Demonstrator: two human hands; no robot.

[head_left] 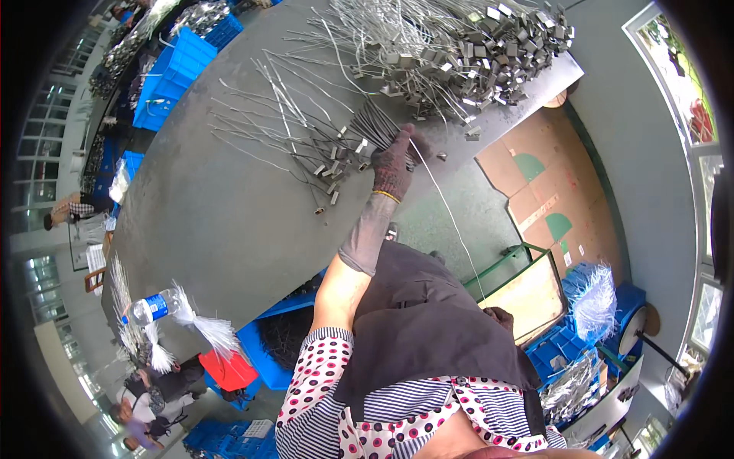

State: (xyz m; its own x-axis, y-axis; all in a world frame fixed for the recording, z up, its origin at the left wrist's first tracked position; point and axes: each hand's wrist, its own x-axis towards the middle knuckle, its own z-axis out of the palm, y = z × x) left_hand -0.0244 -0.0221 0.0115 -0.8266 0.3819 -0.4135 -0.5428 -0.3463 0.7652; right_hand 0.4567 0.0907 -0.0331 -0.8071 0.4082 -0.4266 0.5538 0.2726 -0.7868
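Note:
My left hand (394,164), in a dark knitted glove, is closed around a bundle of thin dark grey wires (373,122) at the table's near right edge. Beside it on the left lie several loose wires with small metal box-shaped ends (332,170). A long thin white wire (451,210) runs from my left hand down to my right hand (501,317). That hand, also in a dark glove, is low at my right side, partly hidden by the apron; its fingers seem closed on the wire.
A large heap of metal-ended wires (489,57) covers the far right of the grey table (222,237). A water bottle (149,307) lies among white wire bundles at the left. At right stand a green-framed cart (535,298) and blue crates (554,352). Flattened cardboard (550,176) covers the floor.

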